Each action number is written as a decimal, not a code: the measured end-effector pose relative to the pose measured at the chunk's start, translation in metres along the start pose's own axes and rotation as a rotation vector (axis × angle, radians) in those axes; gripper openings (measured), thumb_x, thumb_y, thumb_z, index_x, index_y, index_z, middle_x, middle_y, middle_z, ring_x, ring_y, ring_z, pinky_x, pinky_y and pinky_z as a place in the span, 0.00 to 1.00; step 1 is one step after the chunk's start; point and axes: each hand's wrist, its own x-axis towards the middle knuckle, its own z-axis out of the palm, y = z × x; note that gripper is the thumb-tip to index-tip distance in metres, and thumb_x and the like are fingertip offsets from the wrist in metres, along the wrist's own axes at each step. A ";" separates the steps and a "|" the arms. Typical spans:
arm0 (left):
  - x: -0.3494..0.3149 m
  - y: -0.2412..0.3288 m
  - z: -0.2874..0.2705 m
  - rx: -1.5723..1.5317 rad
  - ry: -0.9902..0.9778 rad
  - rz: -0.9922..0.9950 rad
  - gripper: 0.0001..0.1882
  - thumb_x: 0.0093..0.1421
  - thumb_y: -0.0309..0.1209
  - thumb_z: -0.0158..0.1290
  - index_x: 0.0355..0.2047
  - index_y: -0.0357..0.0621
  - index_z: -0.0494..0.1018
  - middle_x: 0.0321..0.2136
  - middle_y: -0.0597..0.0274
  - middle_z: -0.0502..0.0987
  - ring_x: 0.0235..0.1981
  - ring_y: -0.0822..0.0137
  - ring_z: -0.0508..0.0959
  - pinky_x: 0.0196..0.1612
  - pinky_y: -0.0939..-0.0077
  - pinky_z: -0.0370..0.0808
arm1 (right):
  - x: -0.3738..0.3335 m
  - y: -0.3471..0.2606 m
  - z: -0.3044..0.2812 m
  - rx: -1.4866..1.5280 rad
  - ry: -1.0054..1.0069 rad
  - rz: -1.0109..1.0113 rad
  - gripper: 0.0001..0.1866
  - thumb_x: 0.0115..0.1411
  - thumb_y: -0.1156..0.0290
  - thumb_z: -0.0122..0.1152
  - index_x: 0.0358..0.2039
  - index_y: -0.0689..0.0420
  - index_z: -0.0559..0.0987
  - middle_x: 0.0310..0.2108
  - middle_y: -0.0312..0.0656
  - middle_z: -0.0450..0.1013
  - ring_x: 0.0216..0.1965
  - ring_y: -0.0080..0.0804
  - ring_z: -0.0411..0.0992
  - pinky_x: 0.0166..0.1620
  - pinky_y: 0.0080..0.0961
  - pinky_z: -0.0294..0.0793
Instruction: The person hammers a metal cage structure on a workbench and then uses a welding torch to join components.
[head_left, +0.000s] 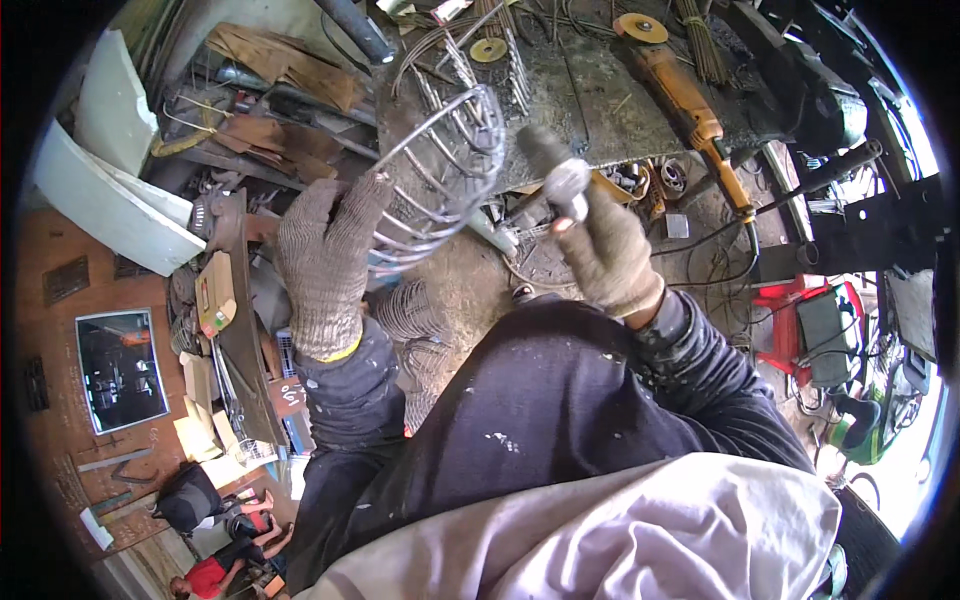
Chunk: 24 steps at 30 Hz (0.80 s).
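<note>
Wire frame (490, 125): left hand (325, 260) grasping it, right hand (612, 255) gripping a blurred tool (568, 182).
Any slipping grip could be dropping either by the desk's (620, 125) near edge.

The wire frame (494, 135) is silvery, the gloves (325, 255) grey-brown, the grinder (682, 98) orange.

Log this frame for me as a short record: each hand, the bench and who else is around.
Left hand: gloved, gripping the edge of a ribbed metal wire frame
Right hand: gloved, holding a blurred grey object, kind unclear
Bench: dark, worn top
On bench: orange angle grinder, bundle of thin rods
Others: person in red, lower left
</note>
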 end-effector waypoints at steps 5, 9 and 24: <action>-0.012 -0.003 -0.002 -0.468 -0.047 -0.282 0.15 0.56 0.39 0.64 0.26 0.40 0.77 0.21 0.68 0.77 0.22 0.74 0.72 0.28 0.77 0.67 | 0.019 0.027 -0.010 0.429 0.139 0.339 0.23 0.65 0.51 0.56 0.43 0.62 0.72 0.27 0.35 0.72 0.26 0.21 0.69 0.30 0.22 0.70; -0.018 -0.011 0.003 -0.735 -0.094 -0.261 0.13 0.55 0.36 0.64 0.29 0.38 0.77 0.24 0.66 0.78 0.27 0.75 0.74 0.34 0.79 0.69 | 0.032 0.031 -0.019 0.380 0.246 0.484 0.24 0.68 0.53 0.52 0.50 0.62 0.73 0.34 0.41 0.76 0.33 0.24 0.73 0.37 0.21 0.72; -0.019 -0.023 0.024 -0.401 -0.099 -0.041 0.14 0.61 0.36 0.57 0.39 0.38 0.75 0.29 0.60 0.77 0.32 0.67 0.77 0.35 0.72 0.72 | 0.023 0.116 -0.004 0.462 0.241 0.210 0.25 0.71 0.53 0.46 0.54 0.62 0.71 0.43 0.39 0.75 0.42 0.24 0.71 0.47 0.21 0.71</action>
